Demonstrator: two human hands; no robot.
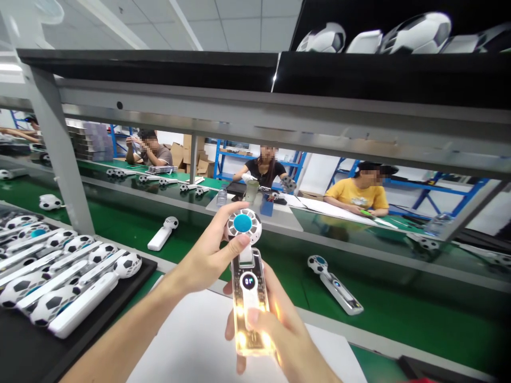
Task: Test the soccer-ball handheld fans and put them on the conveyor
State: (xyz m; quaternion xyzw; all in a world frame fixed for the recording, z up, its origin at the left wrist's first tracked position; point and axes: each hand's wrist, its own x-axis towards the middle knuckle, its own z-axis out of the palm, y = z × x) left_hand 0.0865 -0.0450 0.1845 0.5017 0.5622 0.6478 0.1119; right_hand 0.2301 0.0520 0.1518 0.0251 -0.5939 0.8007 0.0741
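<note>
I hold a small handheld fan (249, 290) upright in front of me. It has a round soccer-ball head with a blue centre, a clear handle glowing yellow and a small lit display. My left hand (209, 250) pinches the fan head, thumb on its lower rim. Around the lower handle is my right hand (275, 324), with the thumb pressed on the front. Below the fan a white sheet (191, 346) lies on the bench.
A black tray (24, 351) at left holds several white soccer-head fans (80, 295). Two more fans (162, 234) (334, 284) lie on the green conveyor belt (383, 319). Three people sit across the line. A grey shelf frame (255, 114) crosses overhead, with a post (59, 154) at left.
</note>
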